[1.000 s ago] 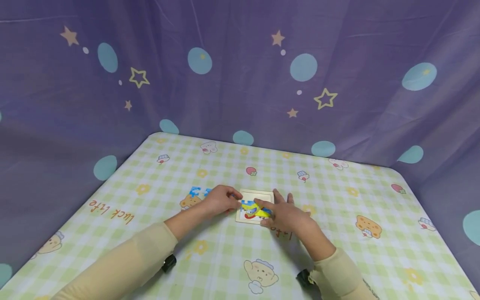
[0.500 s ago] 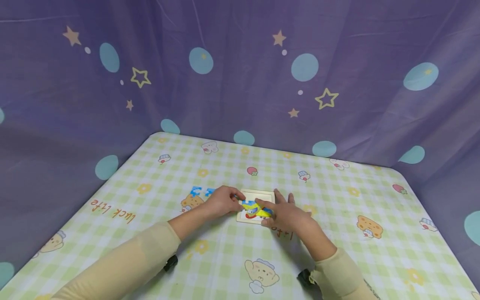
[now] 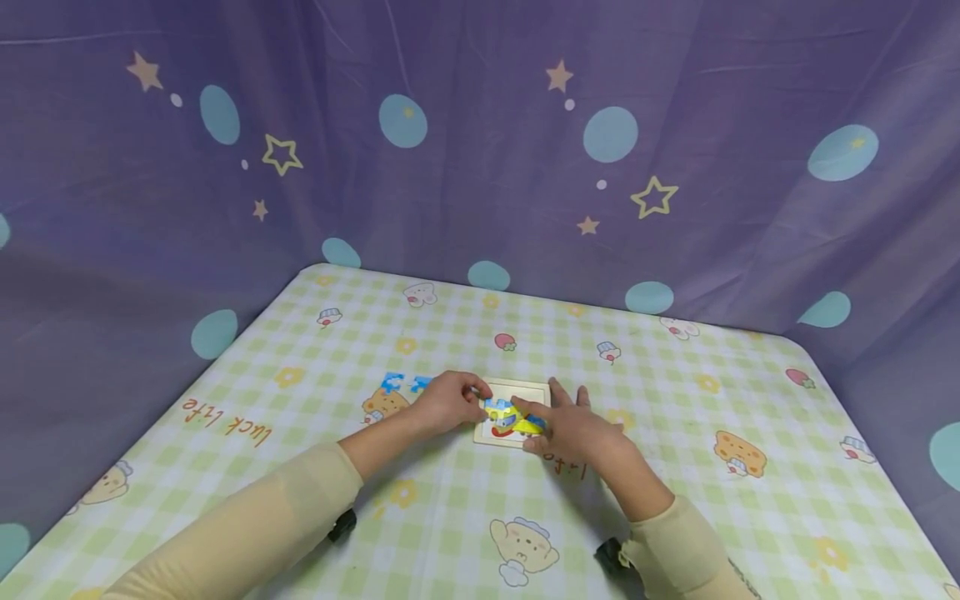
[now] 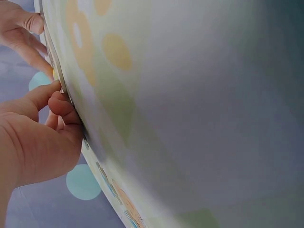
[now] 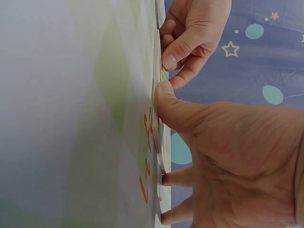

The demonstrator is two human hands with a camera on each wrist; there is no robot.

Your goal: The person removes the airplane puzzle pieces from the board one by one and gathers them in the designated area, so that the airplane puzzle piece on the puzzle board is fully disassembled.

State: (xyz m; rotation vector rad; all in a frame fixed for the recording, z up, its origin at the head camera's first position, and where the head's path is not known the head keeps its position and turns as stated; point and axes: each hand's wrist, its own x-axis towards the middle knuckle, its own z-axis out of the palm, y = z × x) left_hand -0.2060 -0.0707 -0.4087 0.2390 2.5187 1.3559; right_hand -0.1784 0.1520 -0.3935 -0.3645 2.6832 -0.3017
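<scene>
In the head view a small square wooden tray puzzle [image 3: 497, 441] lies mid-table. Its picture shows yellow, blue and red. My left hand [image 3: 444, 403] is at its left side, thumb and index finger pinching a blue-and-yellow puzzle piece [image 3: 491, 403] that they partly cover. My right hand [image 3: 581, 429] spreads over the right side, its index fingertip on the picture and its thumb at the near edge. The right wrist view has the right thumb [image 5: 166, 90] touching the tray's rim, close to the left hand [image 5: 194, 40]. In the left wrist view the left hand [image 4: 45, 128] reaches the tray's edge.
Two loose blue puzzle pieces lie left of the left hand, one a blue piece [image 3: 392, 382] and the other a blue piece [image 3: 420, 383] beside it. A checked cloth [image 3: 442, 533] covers the table. A purple curtain [image 3: 480, 200] hangs behind.
My left hand has shifted slightly right, its fingertips further over the tray. A blue edge near them looks different in the picture. The right hand keeps its place.
</scene>
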